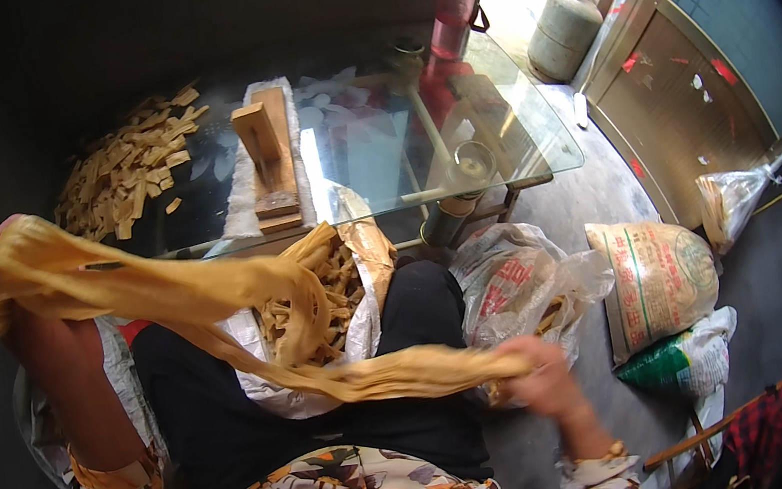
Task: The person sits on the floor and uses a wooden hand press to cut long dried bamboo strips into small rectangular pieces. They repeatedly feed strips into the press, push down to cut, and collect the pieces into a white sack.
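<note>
A long, pliable bundle of yellow strips [215, 282], perhaps dried bean curd or bamboo shoot, stretches across my lap. My left hand [4, 231] is raised at the far left and grips it, mostly hidden behind the folds. At the right, above my knee, my right hand [541, 376] closes on the other end, blurred by motion. A loop of the strips hangs over an open white woven sack [365, 324] between my legs. Inside that sack are similar yellow pieces [341, 290].
On the glass table [380, 170], a wooden stand [270, 160] rests on white cloth [240, 199], beside short cut pieces [130, 170] and a pink bottle [453, 11]. Plastic bags [508, 265], a full printed sack [658, 280] and a wooden chair [727, 414] stand right.
</note>
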A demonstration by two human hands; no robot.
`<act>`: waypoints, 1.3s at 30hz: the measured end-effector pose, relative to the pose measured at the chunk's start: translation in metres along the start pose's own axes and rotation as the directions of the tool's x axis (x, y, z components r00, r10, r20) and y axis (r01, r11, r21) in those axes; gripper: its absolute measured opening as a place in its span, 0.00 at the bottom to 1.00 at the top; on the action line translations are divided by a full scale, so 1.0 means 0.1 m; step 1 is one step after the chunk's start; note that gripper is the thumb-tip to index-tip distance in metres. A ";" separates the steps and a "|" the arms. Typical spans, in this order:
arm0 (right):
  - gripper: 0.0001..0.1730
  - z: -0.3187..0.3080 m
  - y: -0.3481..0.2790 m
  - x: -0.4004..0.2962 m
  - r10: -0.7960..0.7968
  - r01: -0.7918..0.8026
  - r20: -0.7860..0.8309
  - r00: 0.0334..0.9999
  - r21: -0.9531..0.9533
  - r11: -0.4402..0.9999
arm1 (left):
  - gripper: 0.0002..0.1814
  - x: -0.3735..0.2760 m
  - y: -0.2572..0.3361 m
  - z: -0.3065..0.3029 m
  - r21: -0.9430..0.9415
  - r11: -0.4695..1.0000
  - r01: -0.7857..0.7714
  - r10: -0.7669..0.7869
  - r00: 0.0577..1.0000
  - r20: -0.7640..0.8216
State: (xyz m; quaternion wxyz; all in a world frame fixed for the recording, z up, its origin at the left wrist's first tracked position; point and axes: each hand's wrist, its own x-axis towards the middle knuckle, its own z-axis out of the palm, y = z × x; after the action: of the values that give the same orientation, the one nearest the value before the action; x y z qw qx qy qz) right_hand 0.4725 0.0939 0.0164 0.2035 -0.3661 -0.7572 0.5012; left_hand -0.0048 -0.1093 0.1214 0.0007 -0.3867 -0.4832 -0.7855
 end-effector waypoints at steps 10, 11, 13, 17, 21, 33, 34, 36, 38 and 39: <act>0.13 -2.54 0.79 0.63 0.084 0.138 -0.846 0.526 0.183 0.973 | 0.17 -0.41 0.17 0.47 -0.382 0.789 0.481 -0.491 0.867 0.079; 0.13 -2.67 1.10 0.69 0.082 0.062 -0.865 0.495 0.130 0.990 | 0.15 -0.59 0.10 0.68 -0.399 0.763 0.508 -0.535 0.843 0.050; 0.18 -2.76 1.65 0.83 0.240 -0.037 -0.882 0.405 0.246 0.969 | 0.09 -0.78 -0.01 0.92 -0.332 0.703 0.629 -0.609 0.773 0.176; 0.13 -2.93 2.74 0.67 0.225 -0.266 -0.869 0.441 0.113 0.957 | 0.06 -0.91 -0.20 1.26 -0.232 0.525 0.819 -0.738 0.574 0.354; 0.19 -1.83 2.51 0.92 0.325 -0.707 -0.692 0.644 -0.378 0.598 | 0.10 -0.99 -0.33 1.17 -0.136 0.454 0.880 -0.801 0.470 0.370; 0.38 0.77 -0.48 0.93 -0.582 0.662 0.327 0.745 -0.464 0.588 | 0.18 -0.97 -0.46 1.33 -0.121 0.492 0.862 -0.759 0.493 0.426; 0.38 0.88 -0.40 0.90 -0.583 0.664 0.353 0.732 -0.560 0.495 | 0.18 -0.96 -0.46 1.36 -0.101 0.516 0.850 -0.740 0.502 0.448; 0.34 0.93 -0.23 0.98 -0.483 0.634 0.414 0.771 -0.568 0.526 | 0.23 -0.93 -0.48 1.31 -0.038 0.568 0.822 -0.698 0.506 0.506; 0.28 0.81 -0.42 1.05 -0.574 0.625 0.282 0.769 -0.523 0.580 | 0.31 -0.90 -0.54 1.14 0.041 0.620 0.784 -0.657 0.490 0.573; 0.25 0.74 -0.48 1.11 -0.611 0.622 0.212 0.763 -0.499 0.603 | 0.33 -0.90 -0.54 1.11 0.039 0.627 0.778 -0.646 0.491 0.584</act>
State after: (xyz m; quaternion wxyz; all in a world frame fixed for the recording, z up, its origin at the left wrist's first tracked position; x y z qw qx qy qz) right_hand 0.3341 0.1216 0.0230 0.2441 -0.1198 -0.9475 0.1683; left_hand 0.1051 -0.0300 0.0518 -0.5088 -0.3537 -0.4836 -0.6181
